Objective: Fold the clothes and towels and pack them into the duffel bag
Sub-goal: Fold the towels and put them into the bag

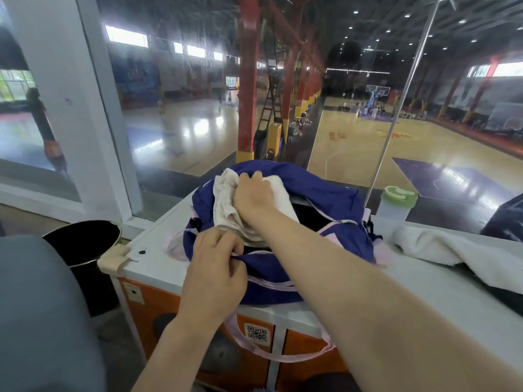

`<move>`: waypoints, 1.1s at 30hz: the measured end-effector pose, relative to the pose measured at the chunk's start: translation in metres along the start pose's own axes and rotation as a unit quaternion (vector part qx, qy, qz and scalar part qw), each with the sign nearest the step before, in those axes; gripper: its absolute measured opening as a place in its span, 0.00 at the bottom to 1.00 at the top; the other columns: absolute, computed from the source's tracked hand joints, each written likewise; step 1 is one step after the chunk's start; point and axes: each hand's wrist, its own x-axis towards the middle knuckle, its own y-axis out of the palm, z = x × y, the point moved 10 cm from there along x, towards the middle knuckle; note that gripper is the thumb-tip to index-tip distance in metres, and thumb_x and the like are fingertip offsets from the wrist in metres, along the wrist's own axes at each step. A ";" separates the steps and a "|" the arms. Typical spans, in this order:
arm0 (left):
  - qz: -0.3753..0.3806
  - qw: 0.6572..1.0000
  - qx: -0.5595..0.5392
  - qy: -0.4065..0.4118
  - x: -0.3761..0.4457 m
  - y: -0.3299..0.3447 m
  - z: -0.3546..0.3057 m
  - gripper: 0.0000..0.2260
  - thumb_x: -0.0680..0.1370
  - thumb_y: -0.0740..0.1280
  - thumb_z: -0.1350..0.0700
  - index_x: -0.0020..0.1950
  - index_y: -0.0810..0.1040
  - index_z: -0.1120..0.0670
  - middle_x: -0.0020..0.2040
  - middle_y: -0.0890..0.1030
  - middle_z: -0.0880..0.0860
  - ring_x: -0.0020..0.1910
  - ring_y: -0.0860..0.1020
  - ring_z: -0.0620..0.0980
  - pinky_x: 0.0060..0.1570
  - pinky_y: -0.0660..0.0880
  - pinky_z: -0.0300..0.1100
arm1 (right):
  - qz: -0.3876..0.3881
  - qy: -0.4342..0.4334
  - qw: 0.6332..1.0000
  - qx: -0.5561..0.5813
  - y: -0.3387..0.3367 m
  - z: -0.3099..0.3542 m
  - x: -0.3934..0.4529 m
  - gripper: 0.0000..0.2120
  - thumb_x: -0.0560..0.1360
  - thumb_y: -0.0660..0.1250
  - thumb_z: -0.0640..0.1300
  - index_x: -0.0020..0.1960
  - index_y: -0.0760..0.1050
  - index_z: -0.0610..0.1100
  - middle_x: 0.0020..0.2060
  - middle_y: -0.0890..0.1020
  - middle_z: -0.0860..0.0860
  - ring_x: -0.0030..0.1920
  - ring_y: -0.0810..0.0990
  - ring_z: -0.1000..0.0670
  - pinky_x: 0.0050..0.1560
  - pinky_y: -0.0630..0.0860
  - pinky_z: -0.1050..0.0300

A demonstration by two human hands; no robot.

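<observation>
Towel (226, 202) (off-white) gripped by right hand (253, 193) over duffel bag (271, 281); left hand (216, 267) seemingly pinches its rim.

A purple duffel bag (283, 250) with pale pink trim and straps sits on the white counter, its top zip open, one pink strap hanging over the near edge; a folded off-white towel (226, 205) lies half inside the opening at its far left; a second white towel (452, 253) lies crumpled to the right, just beside the bag.

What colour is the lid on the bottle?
Light green, seen in the head view: the lid tops a cloudy white bottle.
</observation>
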 end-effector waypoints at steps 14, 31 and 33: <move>0.078 0.981 -0.043 -0.172 0.066 0.025 0.089 0.15 0.69 0.66 0.56 0.55 0.71 0.50 0.54 0.74 0.50 0.54 0.72 0.53 0.54 0.72 0.51 | 0.047 -0.004 0.998 0.030 0.024 -0.019 -0.008 0.21 0.80 0.52 0.50 0.72 0.63 0.47 0.69 0.68 0.45 0.67 0.63 0.38 0.63 0.62 0.45; 0.204 0.959 0.083 -0.177 0.110 0.054 0.093 0.22 0.75 0.63 0.43 0.64 0.68 0.53 0.58 0.77 0.51 0.61 0.74 0.56 0.57 0.67 0.47 | -0.084 0.008 0.958 0.275 -0.008 -0.046 -0.023 0.10 0.79 0.60 0.44 0.56 0.65 0.40 0.53 0.76 0.42 0.52 0.76 0.42 0.49 0.71 0.50; 0.188 0.970 0.081 -0.131 0.116 0.054 0.087 0.18 0.73 0.59 0.41 0.57 0.72 0.49 0.61 0.77 0.53 0.58 0.75 0.56 0.56 0.71 0.50 | -0.086 -0.018 0.962 0.257 -0.016 -0.043 -0.029 0.11 0.78 0.62 0.45 0.54 0.68 0.38 0.52 0.75 0.42 0.50 0.74 0.45 0.50 0.71 0.52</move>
